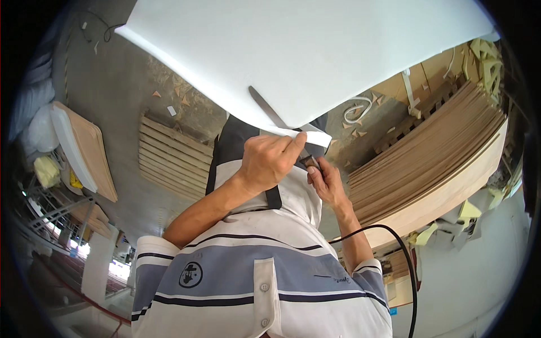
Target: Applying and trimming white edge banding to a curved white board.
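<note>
A large white sheet (304, 56), which looks like foam, spreads out in front of my body with its near edge at my waist. My right hand (327, 185) is closed round the dark handle of a long knife (262, 102). The blade slants up and left across the sheet's near edge, its tip over the white surface. A narrow white strip (319, 138) runs along that edge, crossing over the blade. My left hand (268, 160) pinches the strip beside the blade, thumb and forefinger pressed together. Its other fingers are curled and partly hidden.
Stacked curved wooden panels (434, 152) stand close on the right. To the left are a slatted wooden pallet (172, 155) and a padded wooden panel (90, 146). Offcuts (358, 110) litter the floor. A black cable (407, 253) loops past my right forearm.
</note>
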`<state>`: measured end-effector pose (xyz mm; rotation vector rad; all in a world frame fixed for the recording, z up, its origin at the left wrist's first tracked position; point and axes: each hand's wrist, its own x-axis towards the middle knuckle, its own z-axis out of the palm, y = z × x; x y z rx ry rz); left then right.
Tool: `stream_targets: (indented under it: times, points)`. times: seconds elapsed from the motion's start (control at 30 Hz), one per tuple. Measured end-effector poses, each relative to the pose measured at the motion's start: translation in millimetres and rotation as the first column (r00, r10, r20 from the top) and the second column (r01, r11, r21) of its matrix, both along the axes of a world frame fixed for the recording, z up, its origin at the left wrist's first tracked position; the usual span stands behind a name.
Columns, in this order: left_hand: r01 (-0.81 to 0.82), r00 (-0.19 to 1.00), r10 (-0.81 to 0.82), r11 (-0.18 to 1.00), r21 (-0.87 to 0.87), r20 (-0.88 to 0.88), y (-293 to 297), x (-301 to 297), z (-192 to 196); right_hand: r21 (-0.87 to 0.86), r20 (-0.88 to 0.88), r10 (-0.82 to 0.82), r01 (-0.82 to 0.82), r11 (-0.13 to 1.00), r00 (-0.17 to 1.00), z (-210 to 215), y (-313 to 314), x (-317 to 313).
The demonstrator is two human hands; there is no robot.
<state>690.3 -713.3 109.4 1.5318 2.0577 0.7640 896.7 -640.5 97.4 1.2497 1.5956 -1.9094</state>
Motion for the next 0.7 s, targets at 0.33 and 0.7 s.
stream_targets:
  times: [0.33,0.7]
  points:
    - [0.195,0.977,-0.204,0.973,0.121,0.067,18.6,9.6,-2.3,0.219,-0.261,-0.17,0.229,0.948,0.95,-22.1,-42.2,-34.7]
    - [0.36,0.925,-0.375,0.917,0.169,0.066,40.9,55.1,6.4,0.282,-0.206,-0.224,0.277,0.919,0.953,-31.5,-92.9,47.3]
